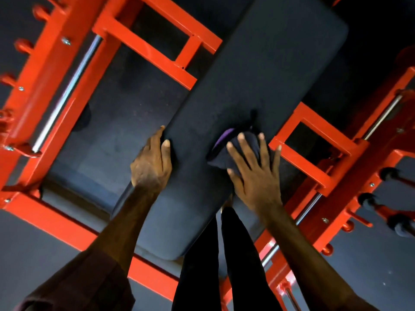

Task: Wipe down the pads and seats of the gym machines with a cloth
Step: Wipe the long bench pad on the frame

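Dark bunched cloth point(241, 151), perhaps purple-edged, on long black pad point(253, 70).

Bench pad point(247, 70): matte black, plain, no pattern. Cloth point(226, 151): dark navy-black with a purple strip showing at one edge. Machine frame point(155, 52): glossy orange-red. Guide rods point(67, 93): bright chrome. Floor point(107, 135): dark grey-blue, faintly speckled. Sleeve point(85, 286): dark brown.

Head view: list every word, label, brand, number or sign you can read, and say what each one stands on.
None can be read.
Bench pad: plain black, no print shows.
Red frame: bare paint and bolts, no label or number.
Cloth under the right hand: dark with a purple edge, no lettering visible.
Left hand grips the pad's edge and may hide a little of it.
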A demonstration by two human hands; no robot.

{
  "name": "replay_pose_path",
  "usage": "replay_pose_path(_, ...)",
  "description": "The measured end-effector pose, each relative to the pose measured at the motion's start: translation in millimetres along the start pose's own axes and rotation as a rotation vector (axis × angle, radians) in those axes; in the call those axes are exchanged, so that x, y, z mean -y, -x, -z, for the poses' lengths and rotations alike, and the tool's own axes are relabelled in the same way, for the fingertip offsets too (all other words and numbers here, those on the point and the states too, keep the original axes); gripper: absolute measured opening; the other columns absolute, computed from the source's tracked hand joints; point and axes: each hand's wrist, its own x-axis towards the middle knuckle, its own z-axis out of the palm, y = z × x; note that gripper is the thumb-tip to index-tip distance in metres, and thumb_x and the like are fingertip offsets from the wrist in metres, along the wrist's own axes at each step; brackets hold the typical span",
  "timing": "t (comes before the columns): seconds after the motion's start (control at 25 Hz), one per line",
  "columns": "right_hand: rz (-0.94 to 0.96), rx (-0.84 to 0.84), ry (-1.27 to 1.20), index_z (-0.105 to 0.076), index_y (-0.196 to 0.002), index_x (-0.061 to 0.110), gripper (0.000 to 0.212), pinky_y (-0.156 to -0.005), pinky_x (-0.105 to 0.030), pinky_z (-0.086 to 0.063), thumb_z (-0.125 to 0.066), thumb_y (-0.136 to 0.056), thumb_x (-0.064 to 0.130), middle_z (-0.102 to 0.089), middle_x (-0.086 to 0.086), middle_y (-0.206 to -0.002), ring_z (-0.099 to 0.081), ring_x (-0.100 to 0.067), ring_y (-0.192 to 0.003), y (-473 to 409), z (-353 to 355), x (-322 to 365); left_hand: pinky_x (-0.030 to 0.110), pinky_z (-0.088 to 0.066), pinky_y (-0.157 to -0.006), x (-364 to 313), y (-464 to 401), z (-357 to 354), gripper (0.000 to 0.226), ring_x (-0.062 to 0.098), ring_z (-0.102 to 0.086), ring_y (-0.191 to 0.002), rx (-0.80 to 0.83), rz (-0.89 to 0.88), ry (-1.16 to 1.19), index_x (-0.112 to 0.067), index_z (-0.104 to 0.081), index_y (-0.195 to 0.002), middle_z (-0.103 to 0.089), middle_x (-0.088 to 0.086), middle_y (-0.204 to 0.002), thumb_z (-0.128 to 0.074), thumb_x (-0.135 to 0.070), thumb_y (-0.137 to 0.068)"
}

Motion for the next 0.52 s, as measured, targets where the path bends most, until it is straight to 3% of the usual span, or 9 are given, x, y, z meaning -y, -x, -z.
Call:
replay_pose_path(0.12, -0.238, -0.057, -0.032, -0.021, -0.167, 0.037, 0.062, -0.122, -0.073, -0.008, -0.038, -0.111, 0.056, -0.009, 0.003, -0.177, -0.002, -0.042, -0.162, -60.0, 3.3, 34.5, 0.054, -0.051, -0.098, 4.8, -3.6, -1.3, 0.051, 0.036, -0.061, -0.126, 0.029, -0.022, 0.027, -0.031, -0.039, -0.157, -0.057, 0.004, -0.15, -0.027, -0.049, -0.11)
replay_pose_path(0.24, 0.011, -0.004, -0.023, -0.02, -0.168, 0.036, 0.062, -0.122, -0.073, -0.01, -0.036, -0.111, 0.055, -0.01, 0.002, -0.177, -0.003, -0.043, -0.162, -55.4, 0.8, 54.8, 0.054, -0.052, -0.1, 7.3, -2.5, -1.2, 0.049, 0.034, -0.06, -0.129, 0.036, -0.031, 0.057, -0.034, -0.036, -0.157, -0.055, 0.001, -0.152, -0.027, -0.049, -0.111)
replay_pose_path(0.36, 0.188, 0.027, 0.025, -0.026, -0.166, 0.036, 0.063, -0.121, -0.074, -0.014, -0.048, -0.109, 0.052, -0.017, 0.005, -0.176, -0.009, -0.039, -0.162, -18.9, 7.0, 17.1, 0.052, -0.051, -0.103, 6.8, -1.9, 1.6, 0.05, 0.032, -0.059, -0.131, 0.056, -0.026, 0.093, -0.034, -0.036, -0.158, -0.055, 0.001, -0.152, -0.028, -0.051, -0.111)
replay_pose_path(0.52, -0.141, -0.042, 0.018, -0.017, -0.168, 0.036, 0.064, -0.121, -0.076, -0.008, -0.038, -0.111, 0.055, -0.006, 0.003, -0.178, 0.001, -0.041, -0.162, -72.5, 3.7, 33.2, 0.051, -0.051, -0.101, 4.8, -2.2, 1.6, 0.051, 0.032, -0.06, -0.13, 0.046, -0.029, 0.048, -0.033, -0.032, -0.162, -0.056, 0.002, -0.152, -0.028, -0.047, -0.113)
